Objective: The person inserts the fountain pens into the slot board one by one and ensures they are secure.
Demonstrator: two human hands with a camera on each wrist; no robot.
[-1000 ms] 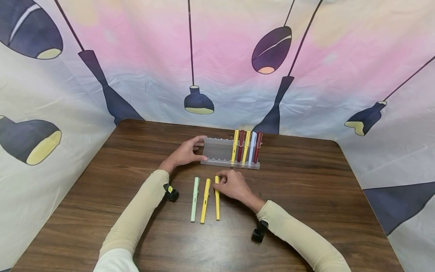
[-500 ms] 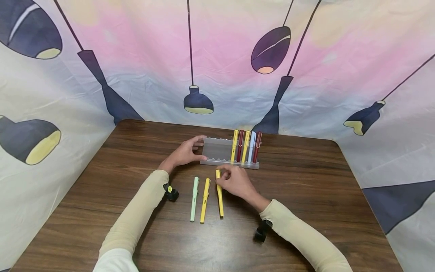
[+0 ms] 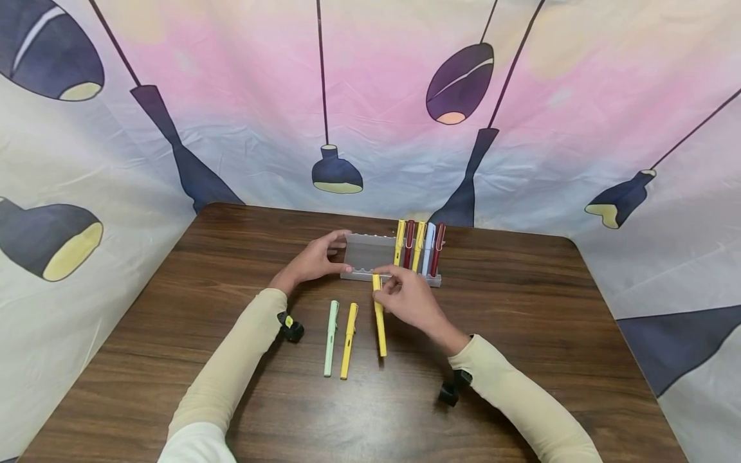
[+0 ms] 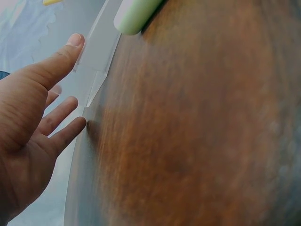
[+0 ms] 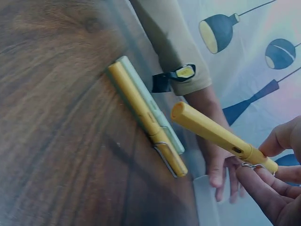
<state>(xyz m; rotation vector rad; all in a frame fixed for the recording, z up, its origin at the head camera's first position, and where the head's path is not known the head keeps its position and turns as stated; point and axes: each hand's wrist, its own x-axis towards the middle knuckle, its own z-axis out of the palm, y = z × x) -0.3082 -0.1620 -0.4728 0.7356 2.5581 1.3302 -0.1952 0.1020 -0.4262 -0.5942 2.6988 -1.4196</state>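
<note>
A clear plastic pen rack (image 3: 367, 252) stands at the back of the table. My left hand (image 3: 315, 258) touches its left end, thumb at the front lip and fingers by the rear corner; in the left wrist view the fingers look fairly straight. My right hand (image 3: 411, 299) pinches a yellow pen (image 5: 211, 132) near its cap end, in front of the rack. That pen slants, its far end pointing toward the person. Left of it, a second yellow pen (image 3: 349, 344) and a pale green pen (image 3: 331, 341) lie side by side on the wood.
The rack's right half bears two dark red pens (image 3: 438, 251), a light blue pen (image 3: 429, 251) and two yellow pens (image 3: 400, 241). Behind the brown table (image 3: 509, 360) hangs a cloth (image 3: 260, 116) printed with lamps. Each wrist wears a small black camera (image 3: 292, 329).
My right hand has lifted the rightmost yellow pen from its place on the table and carried it forward and slightly right toward the rack. The left hand stays at the rack's end.
</note>
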